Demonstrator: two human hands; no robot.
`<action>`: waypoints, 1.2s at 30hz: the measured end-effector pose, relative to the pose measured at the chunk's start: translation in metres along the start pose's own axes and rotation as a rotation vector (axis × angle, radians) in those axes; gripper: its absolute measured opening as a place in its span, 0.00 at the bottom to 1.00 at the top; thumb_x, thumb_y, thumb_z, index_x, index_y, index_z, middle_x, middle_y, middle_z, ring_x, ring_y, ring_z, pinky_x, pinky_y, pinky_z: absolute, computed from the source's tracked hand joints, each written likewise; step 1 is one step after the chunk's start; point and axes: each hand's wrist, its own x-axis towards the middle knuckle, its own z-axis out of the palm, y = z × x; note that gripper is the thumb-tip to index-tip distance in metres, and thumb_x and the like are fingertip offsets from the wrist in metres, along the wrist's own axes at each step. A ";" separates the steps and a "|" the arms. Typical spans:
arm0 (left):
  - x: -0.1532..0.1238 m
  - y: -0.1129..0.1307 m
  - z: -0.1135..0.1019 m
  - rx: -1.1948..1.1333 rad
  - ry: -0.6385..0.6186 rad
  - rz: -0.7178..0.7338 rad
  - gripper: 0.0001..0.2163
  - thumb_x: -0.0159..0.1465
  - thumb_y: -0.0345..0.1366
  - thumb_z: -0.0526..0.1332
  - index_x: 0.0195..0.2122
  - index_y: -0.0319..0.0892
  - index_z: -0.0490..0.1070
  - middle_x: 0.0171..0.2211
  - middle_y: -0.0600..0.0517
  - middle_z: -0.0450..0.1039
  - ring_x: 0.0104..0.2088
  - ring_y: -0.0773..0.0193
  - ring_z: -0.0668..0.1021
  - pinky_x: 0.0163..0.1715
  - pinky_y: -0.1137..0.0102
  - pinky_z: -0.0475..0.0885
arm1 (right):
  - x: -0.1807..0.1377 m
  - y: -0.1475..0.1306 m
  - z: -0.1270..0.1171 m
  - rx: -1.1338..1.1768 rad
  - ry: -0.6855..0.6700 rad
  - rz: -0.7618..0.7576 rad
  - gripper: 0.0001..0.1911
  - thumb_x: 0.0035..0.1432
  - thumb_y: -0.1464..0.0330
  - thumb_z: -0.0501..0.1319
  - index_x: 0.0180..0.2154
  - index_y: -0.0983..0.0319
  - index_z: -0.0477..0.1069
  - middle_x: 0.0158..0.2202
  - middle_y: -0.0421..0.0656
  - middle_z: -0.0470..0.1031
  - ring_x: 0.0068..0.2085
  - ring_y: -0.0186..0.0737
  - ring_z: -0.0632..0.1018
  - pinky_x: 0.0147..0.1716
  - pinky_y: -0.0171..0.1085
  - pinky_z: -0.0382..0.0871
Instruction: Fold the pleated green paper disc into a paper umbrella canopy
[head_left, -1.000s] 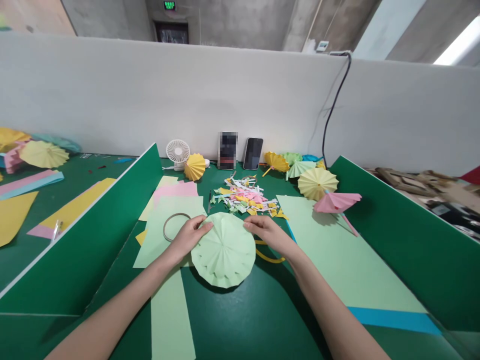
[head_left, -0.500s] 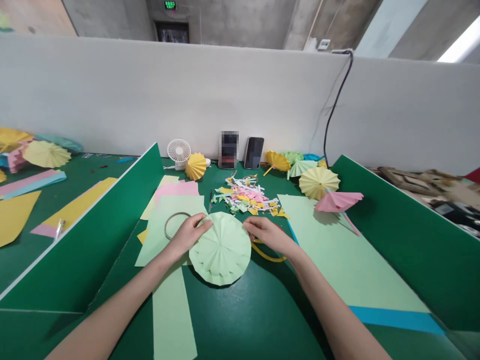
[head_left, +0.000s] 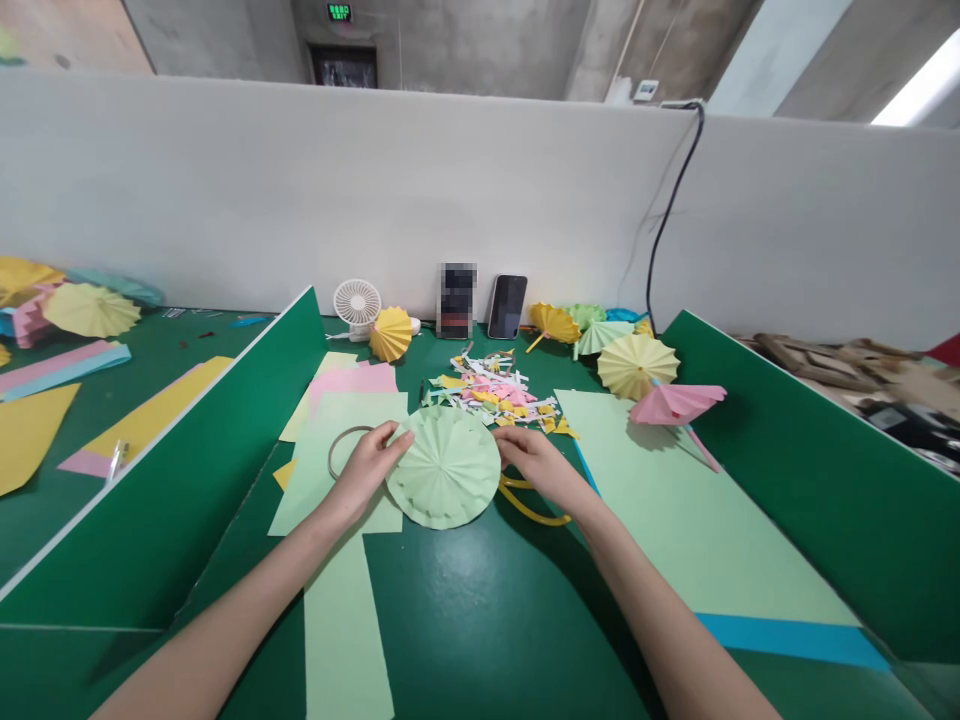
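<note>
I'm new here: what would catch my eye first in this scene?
First, the pale green pleated paper disc held between the left hand and the right hand, mid-view. Just beyond it lies a heap of colourful paper scraps. To the right, a pink paper umbrella sits tilted beside a pale yellow umbrella.

The pleated disc (head_left: 444, 468) is matt paper, ridged by its folds; the flat strip (head_left: 345, 630) is smooth, matt paper. The table (head_left: 472, 610) is smooth with a faint gloss; the fan (head_left: 357, 302) looks like smooth plastic.
</note>
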 end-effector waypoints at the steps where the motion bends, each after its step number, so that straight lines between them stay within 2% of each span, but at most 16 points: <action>1: 0.000 0.000 0.000 -0.002 0.010 0.006 0.14 0.53 0.47 0.58 0.28 0.40 0.66 0.26 0.54 0.65 0.29 0.65 0.70 0.28 0.74 0.63 | 0.000 0.000 0.000 0.007 -0.007 0.000 0.12 0.54 0.62 0.50 0.25 0.63 0.62 0.23 0.39 0.64 0.26 0.33 0.65 0.27 0.34 0.59; 7: -0.001 0.004 0.000 0.007 0.064 0.035 0.12 0.54 0.45 0.57 0.23 0.41 0.61 0.23 0.57 0.60 0.26 0.69 0.65 0.26 0.77 0.60 | -0.005 0.001 -0.005 0.037 -0.067 0.002 0.19 0.54 0.55 0.52 0.21 0.63 0.60 0.20 0.37 0.60 0.23 0.30 0.63 0.24 0.32 0.57; 11: -0.002 0.006 0.001 0.018 0.086 0.038 0.12 0.53 0.45 0.58 0.23 0.41 0.60 0.23 0.57 0.60 0.25 0.69 0.64 0.26 0.77 0.60 | -0.005 0.003 -0.002 0.009 -0.104 -0.004 0.16 0.53 0.58 0.55 0.23 0.63 0.61 0.20 0.35 0.58 0.22 0.29 0.60 0.22 0.31 0.54; 14: -0.003 0.007 0.001 0.023 0.111 0.034 0.13 0.53 0.45 0.57 0.23 0.41 0.60 0.23 0.57 0.59 0.25 0.69 0.64 0.25 0.77 0.60 | -0.005 0.003 0.001 -0.025 -0.111 -0.024 0.14 0.54 0.62 0.54 0.21 0.63 0.60 0.20 0.35 0.57 0.23 0.29 0.59 0.22 0.31 0.53; 19: -0.004 0.007 0.001 0.041 0.149 0.040 0.12 0.53 0.45 0.58 0.23 0.42 0.61 0.22 0.58 0.60 0.25 0.69 0.64 0.24 0.78 0.60 | -0.003 0.001 -0.002 -0.032 -0.047 -0.009 0.14 0.57 0.62 0.49 0.25 0.63 0.63 0.24 0.39 0.63 0.26 0.32 0.65 0.26 0.33 0.58; 22: -0.004 0.007 0.002 0.050 0.134 0.037 0.12 0.53 0.45 0.58 0.23 0.42 0.62 0.23 0.57 0.62 0.26 0.69 0.66 0.25 0.78 0.61 | -0.003 0.002 -0.001 -0.032 0.000 -0.011 0.14 0.57 0.60 0.50 0.27 0.63 0.63 0.24 0.39 0.64 0.26 0.32 0.65 0.26 0.33 0.57; 25: -0.004 0.006 0.004 0.047 0.103 0.033 0.13 0.52 0.46 0.58 0.25 0.41 0.63 0.25 0.56 0.64 0.28 0.67 0.68 0.27 0.77 0.62 | -0.003 0.003 0.003 -0.013 0.006 -0.045 0.14 0.54 0.60 0.54 0.24 0.63 0.62 0.21 0.36 0.59 0.24 0.30 0.61 0.23 0.32 0.54; 28: -0.004 0.006 0.004 0.019 0.063 0.025 0.14 0.54 0.48 0.56 0.27 0.41 0.64 0.26 0.54 0.65 0.29 0.65 0.68 0.28 0.76 0.63 | -0.002 0.003 0.005 0.005 0.025 -0.058 0.15 0.55 0.60 0.52 0.22 0.62 0.59 0.20 0.35 0.57 0.23 0.30 0.59 0.23 0.32 0.54; 31: -0.004 0.004 0.002 0.008 0.050 0.024 0.14 0.56 0.48 0.54 0.27 0.41 0.63 0.26 0.54 0.63 0.28 0.66 0.67 0.27 0.76 0.63 | -0.002 0.003 0.004 0.014 0.028 -0.038 0.15 0.56 0.60 0.50 0.22 0.62 0.58 0.20 0.36 0.58 0.23 0.31 0.61 0.24 0.32 0.56; 36: -0.004 0.004 0.003 0.033 0.051 0.059 0.13 0.55 0.46 0.55 0.24 0.41 0.60 0.22 0.57 0.57 0.25 0.68 0.64 0.25 0.77 0.60 | -0.002 -0.002 0.000 0.043 0.010 -0.017 0.18 0.56 0.56 0.49 0.24 0.63 0.62 0.22 0.39 0.62 0.26 0.33 0.64 0.27 0.33 0.60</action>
